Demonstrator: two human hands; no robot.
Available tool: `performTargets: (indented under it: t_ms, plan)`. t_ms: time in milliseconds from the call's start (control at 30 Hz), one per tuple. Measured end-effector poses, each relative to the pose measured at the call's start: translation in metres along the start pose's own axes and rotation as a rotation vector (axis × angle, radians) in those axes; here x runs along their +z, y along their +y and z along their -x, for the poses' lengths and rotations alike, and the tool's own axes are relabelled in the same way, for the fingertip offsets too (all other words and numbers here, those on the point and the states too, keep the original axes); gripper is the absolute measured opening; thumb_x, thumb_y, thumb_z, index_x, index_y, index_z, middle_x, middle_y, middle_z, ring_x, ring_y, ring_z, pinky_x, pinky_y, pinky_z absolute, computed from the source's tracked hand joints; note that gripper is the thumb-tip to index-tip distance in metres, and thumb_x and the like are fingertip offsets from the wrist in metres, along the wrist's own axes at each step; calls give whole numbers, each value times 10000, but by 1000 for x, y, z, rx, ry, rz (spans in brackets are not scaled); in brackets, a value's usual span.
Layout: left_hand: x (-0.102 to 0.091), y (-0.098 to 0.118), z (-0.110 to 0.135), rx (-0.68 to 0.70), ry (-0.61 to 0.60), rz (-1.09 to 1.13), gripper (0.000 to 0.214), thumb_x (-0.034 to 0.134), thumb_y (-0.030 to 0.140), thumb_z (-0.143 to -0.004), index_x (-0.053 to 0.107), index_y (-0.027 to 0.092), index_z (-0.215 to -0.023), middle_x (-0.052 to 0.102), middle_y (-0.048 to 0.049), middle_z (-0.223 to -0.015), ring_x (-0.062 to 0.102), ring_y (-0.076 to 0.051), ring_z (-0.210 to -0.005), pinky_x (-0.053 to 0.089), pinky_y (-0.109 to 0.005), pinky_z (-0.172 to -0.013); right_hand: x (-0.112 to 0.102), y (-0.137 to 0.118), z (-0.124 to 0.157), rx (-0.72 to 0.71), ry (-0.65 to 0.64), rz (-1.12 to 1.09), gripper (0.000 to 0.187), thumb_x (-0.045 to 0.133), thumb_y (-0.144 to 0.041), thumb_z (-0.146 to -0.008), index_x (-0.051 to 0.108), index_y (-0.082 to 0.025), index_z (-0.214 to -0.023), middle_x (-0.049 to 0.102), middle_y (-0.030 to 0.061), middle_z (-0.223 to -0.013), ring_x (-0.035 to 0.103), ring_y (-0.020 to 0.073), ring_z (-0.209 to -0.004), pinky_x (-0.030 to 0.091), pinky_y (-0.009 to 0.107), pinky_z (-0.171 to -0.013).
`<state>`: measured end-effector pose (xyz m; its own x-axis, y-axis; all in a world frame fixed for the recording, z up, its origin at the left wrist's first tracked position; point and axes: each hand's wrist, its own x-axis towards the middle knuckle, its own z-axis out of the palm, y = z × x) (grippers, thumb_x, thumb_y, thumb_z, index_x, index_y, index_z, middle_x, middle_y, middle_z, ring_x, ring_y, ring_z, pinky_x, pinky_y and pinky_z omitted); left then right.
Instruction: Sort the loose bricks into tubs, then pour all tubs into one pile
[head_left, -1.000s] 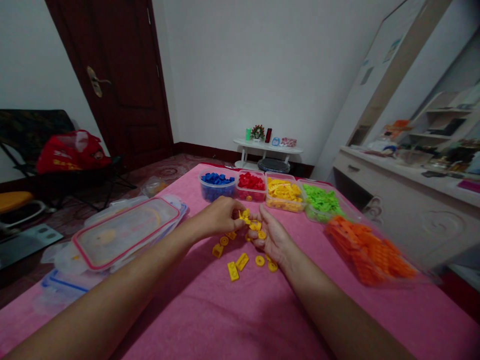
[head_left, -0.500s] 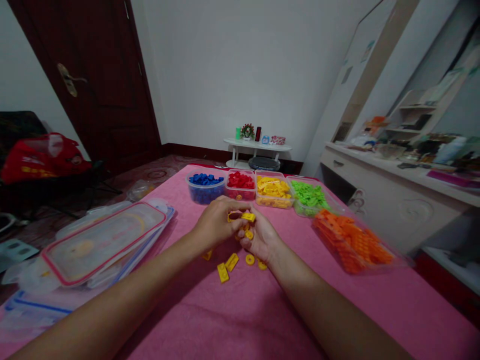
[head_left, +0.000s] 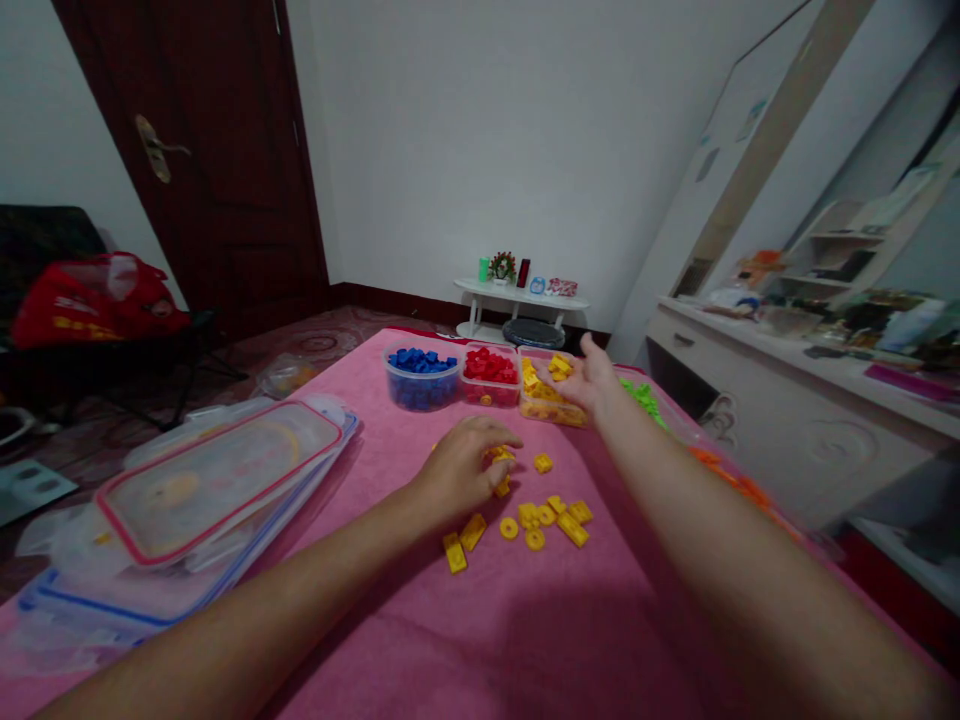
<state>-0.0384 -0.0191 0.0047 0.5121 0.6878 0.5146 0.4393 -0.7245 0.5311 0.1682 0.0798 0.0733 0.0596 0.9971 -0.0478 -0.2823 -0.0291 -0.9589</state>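
My right hand (head_left: 585, 380) is stretched out over the clear tub of yellow bricks (head_left: 541, 402), palm up and cupped, with a few yellow bricks (head_left: 559, 366) lying in it. My left hand (head_left: 465, 468) rests on the pink cloth (head_left: 480, 620) with its fingers curled over some yellow pieces at its tips. Several loose yellow bricks and rings (head_left: 536, 517) lie on the cloth just beside and in front of that hand.
A row of clear tubs stands at the far edge: blue bricks (head_left: 420, 376), red bricks (head_left: 490, 374), green bricks (head_left: 643, 400), and orange bricks (head_left: 731, 480) behind my right arm. Stacked clear lids (head_left: 217, 480) lie at the left. A white dresser (head_left: 795, 400) stands on the right.
My right hand has left the left hand and moved forward over the yellow tub, carrying yellow bricks. My left hand has dropped onto the loose yellow pieces on the cloth.
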Motion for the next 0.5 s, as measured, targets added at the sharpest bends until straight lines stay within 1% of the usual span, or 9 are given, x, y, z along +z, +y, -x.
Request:
performTargets:
  t_ms: [33, 100, 133, 167, 233, 300, 367, 400, 500]
  plan:
    - [2, 2, 2, 10, -42, -1, 258, 622, 194, -809, 690, 184, -1058, 664, -84, -1076, 595, -213, -1021, 459, -377, -934, -4, -7, -10, -26, 83, 76, 567, 243, -637, -891, 548, -162, -940, 588, 111, -838, 591, 171, -653, 481, 283, -547]
    - [5, 6, 7, 56, -134, -13, 370, 641, 280, -812, 644, 205, -1175, 603, -108, -1220, 557, -235, -1119, 441, -392, -965, -11, -14, -21, -65, 214, 185, 650, 236, -683, -859, 540, -153, -1081, 594, 175, -1027, 622, 217, -838, 498, 357, -688]
    - [6, 8, 10, 96, -183, -24, 438, 648, 333, -810, 610, 217, -1230, 562, -118, -1290, 525, -252, -1175, 423, -409, -988, -14, -13, -21, -92, 253, 218, 657, 236, -686, -855, 529, -163, -1123, 585, 182, -1098, 619, 218, -900, 490, 363, -738]
    - [8, 10, 12, 145, -230, -37, 502, 652, 389, -805, 577, 229, -1275, 522, -124, -1344, 489, -271, -1223, 399, -433, -1012, -16, -10, -19, -118, 263, 226, 642, 248, -684, -853, 526, -180, -1137, 582, 172, -1139, 616, 211, -930, 482, 353, -767]
    - [10, 13, 16, 248, -305, -63, 585, 657, 480, -783, 542, 255, -1311, 482, -126, -1392, 444, -305, -1268, 349, -481, -1046, -20, 3, -5, -177, 241, 228, 578, 318, -681, -836, 546, -211, -1083, 617, 128, -1102, 627, 187, -883, 482, 315, -750]
    - [14, 14, 19, 336, -349, -84, 573, 659, 506, -775, 561, 268, -1288, 503, -124, -1369, 439, -319, -1265, 318, -494, -1059, -24, 21, 14, -222, 159, 335, 502, 430, -661, -800, 578, -218, -982, 659, 91, -969, 628, 169, -753, 485, 292, -675]
    - [19, 14, 20, 378, -381, -92, 468, 642, 475, -802, 617, 257, -1216, 576, -117, -1267, 475, -302, -1220, 333, -456, -1047, -28, 40, 34, -223, 55, 522, 421, 574, -602, -735, 616, -201, -856, 666, 72, -826, 597, 161, -647, 468, 281, -600]
    - [21, 14, 20, 378, -396, -91, 405, 630, 447, -821, 645, 244, -1171, 609, -111, -1201, 503, -283, -1181, 353, -423, -1030, -30, 49, 44, -216, 13, 621, 375, 645, -552, -693, 634, -192, -800, 662, 66, -775, 582, 159, -627, 452, 273, -580]
    - [27, 12, 21, 321, -412, -83, 281, 625, 379, -840, 693, 223, -1063, 650, -87, -1072, 560, -233, -1061, 398, -347, -964, -34, 71, 64, -253, -77, 1033, 263, 761, -384, -589, 682, -189, -747, 656, 39, -730, 557, 151, -647, 391, 243, -571]
